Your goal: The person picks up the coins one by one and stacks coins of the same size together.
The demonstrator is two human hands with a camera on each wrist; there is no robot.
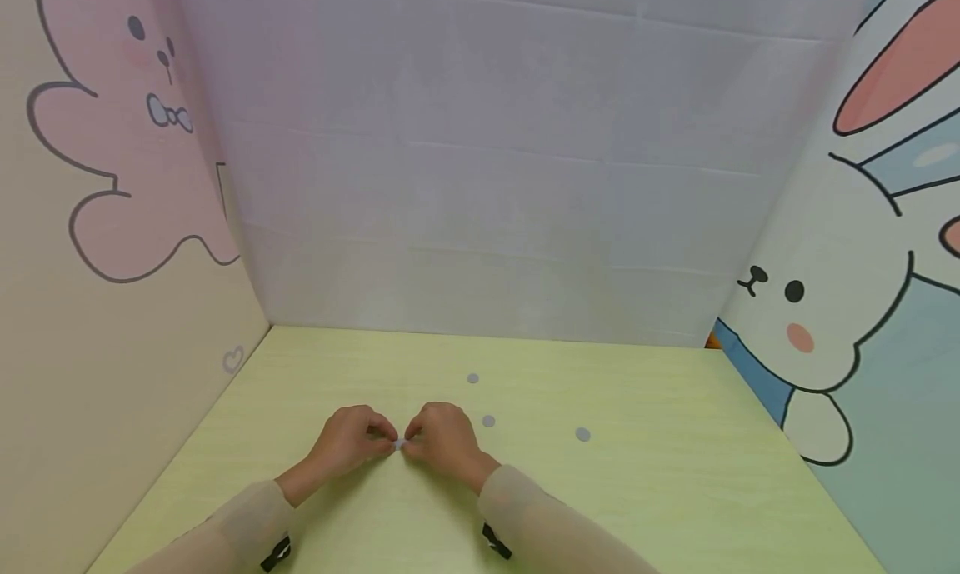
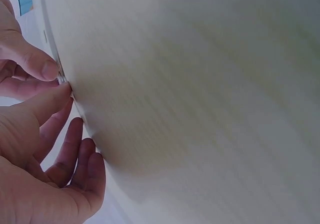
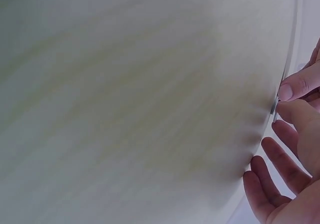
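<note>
Low in the head view, both hands meet over the table, and a small grey disc (image 1: pixel 400 445) shows between their fingertips. My left hand (image 1: pixel 351 436) pinches its left side with thumb and index finger. From the other side, my right hand (image 1: pixel 446 441) pinches its right edge. In the left wrist view the disc is a thin sliver (image 2: pixel 61 78) between the two thumbs, close to the tabletop; the right wrist view shows its edge (image 3: pixel 273 107) likewise. The remaining fingers of each hand curve loosely near the surface. Most of the disc is covered by fingertips.
Three similar flat grey discs lie on the pale yellow table (image 1: pixel 675 491): a far one (image 1: pixel 472 378), one (image 1: pixel 489 421) just beyond my right hand, and one (image 1: pixel 582 434) farther right. A white sheet (image 1: pixel 495 182) closes the back; printed panels flank both sides.
</note>
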